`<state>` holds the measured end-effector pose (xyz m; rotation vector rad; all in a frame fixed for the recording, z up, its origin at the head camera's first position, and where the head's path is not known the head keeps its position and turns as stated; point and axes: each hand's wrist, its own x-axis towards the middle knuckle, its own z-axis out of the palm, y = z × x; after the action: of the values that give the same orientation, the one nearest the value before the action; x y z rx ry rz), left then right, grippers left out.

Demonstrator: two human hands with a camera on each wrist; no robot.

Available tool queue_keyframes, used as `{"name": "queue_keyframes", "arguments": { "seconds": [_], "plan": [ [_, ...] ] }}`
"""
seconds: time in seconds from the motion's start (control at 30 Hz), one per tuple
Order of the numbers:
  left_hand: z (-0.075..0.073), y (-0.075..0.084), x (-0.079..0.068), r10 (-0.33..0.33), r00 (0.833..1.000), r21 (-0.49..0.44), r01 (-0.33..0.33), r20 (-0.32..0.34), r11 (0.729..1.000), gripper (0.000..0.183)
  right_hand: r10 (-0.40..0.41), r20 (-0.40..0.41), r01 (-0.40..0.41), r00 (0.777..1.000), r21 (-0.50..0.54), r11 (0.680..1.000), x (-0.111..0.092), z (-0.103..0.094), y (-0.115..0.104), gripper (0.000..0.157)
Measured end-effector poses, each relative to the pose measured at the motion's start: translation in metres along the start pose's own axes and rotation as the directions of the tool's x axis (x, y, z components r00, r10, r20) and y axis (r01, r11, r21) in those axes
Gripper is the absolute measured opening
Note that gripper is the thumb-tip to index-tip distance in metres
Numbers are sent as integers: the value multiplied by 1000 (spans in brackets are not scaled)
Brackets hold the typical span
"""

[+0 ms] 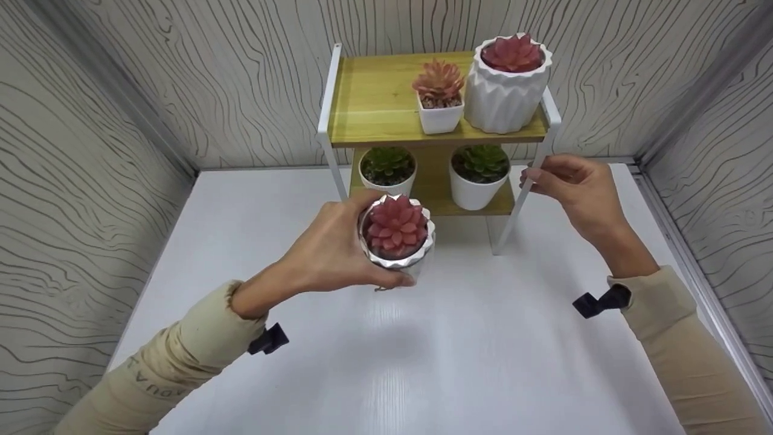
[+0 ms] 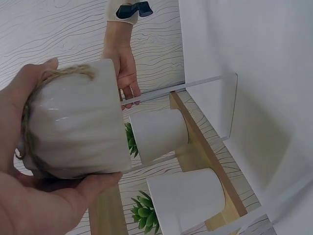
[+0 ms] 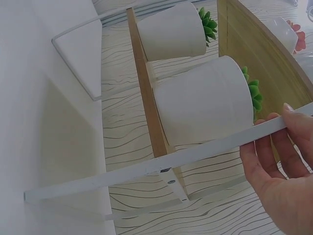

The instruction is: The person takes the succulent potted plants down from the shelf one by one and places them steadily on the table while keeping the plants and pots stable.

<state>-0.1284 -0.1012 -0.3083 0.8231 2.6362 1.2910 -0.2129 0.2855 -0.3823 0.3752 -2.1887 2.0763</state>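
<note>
My left hand (image 1: 329, 251) grips a white fluted pot with a red succulent (image 1: 396, 228), held up in front of the two-tier shelf. In the left wrist view, twine (image 2: 29, 129) runs round this pot (image 2: 80, 122), the thumb on one side and fingers on the other. On the right, my right hand (image 1: 583, 196) pinches the white front leg (image 1: 513, 223) of the shelf between thumb and fingers; the right wrist view shows the fingers curled behind this leg (image 3: 210, 149).
The wooden top board (image 1: 374, 90) bears a small square pot with a pinkish succulent (image 1: 441, 99) and a large fluted white pot (image 1: 507, 96). Below, two white pots with green succulents (image 1: 389, 169) stand on the lower board (image 1: 435, 181). Wood-grain-patterned walls (image 1: 253, 78) enclose the white table (image 1: 386, 362).
</note>
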Motion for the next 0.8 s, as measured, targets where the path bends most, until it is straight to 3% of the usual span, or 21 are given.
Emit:
{"name": "queue_keyframes", "arguments": {
  "seconds": [0.17,0.4,0.8],
  "plan": [
    [9,-8,-1,-14,1000,5,14,22,1000,91,2,2,-2,1000,-17,1000,0,0,-1,27],
    [20,-19,-3,-29,999,-16,30,29,999,88,-4,-3,5,1000,56,998,0,1,-3,26],
    [25,-39,-6,-18,1000,-13,18,-4,1000,87,1,7,-1,1000,2,1000,0,-1,-2,29]
  ]
}}
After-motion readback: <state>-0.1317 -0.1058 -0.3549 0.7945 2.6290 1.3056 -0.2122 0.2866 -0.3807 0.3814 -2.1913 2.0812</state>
